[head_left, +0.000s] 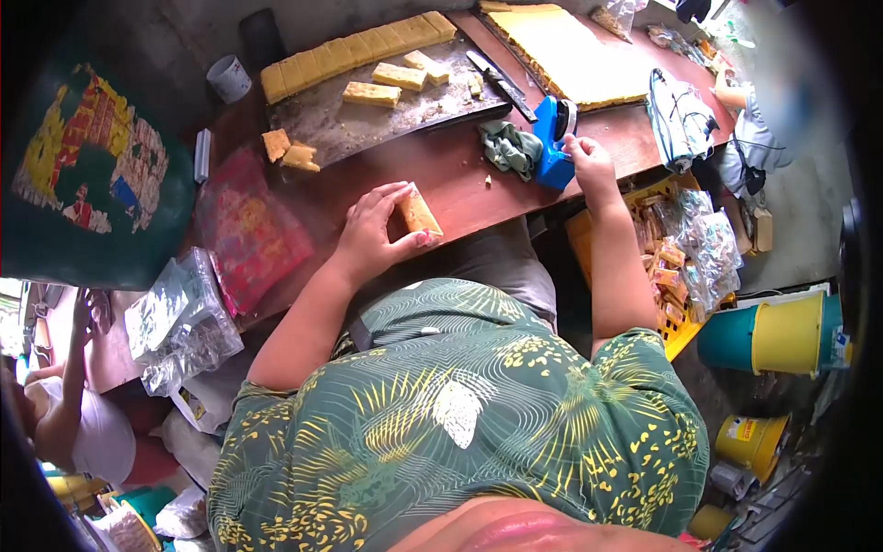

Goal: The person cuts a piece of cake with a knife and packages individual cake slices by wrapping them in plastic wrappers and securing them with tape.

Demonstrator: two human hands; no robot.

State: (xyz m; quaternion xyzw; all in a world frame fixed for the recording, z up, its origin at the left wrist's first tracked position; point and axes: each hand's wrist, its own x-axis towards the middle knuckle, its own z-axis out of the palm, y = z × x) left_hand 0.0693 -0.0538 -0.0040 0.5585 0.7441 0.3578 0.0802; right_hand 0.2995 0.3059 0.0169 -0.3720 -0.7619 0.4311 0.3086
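My left hand (372,228) rests at the table's near edge, its fingers and thumb closed around a rectangular golden cake bar (419,213), apparently in clear wrap. My right hand (590,164) is raised beside a blue tape dispenser (551,161) that carries a tape roll (567,120). Thumb and forefinger are pinched close to the roll; whatever lies between them is too small to make out. Left of the dispenser lies a crumpled grey-green cloth (510,149). Behind it, a knife (501,85) leans along the edge of a dark tray (322,124).
Cut cake bars (372,95) lie on the tray, and a large uncut cake slab (575,55) sits at back right. A yellow crate (685,336) of wrapped bars stands low right. Plastic bags (179,322) lie left. Another person (87,414) is at far left, another (759,138) at right.
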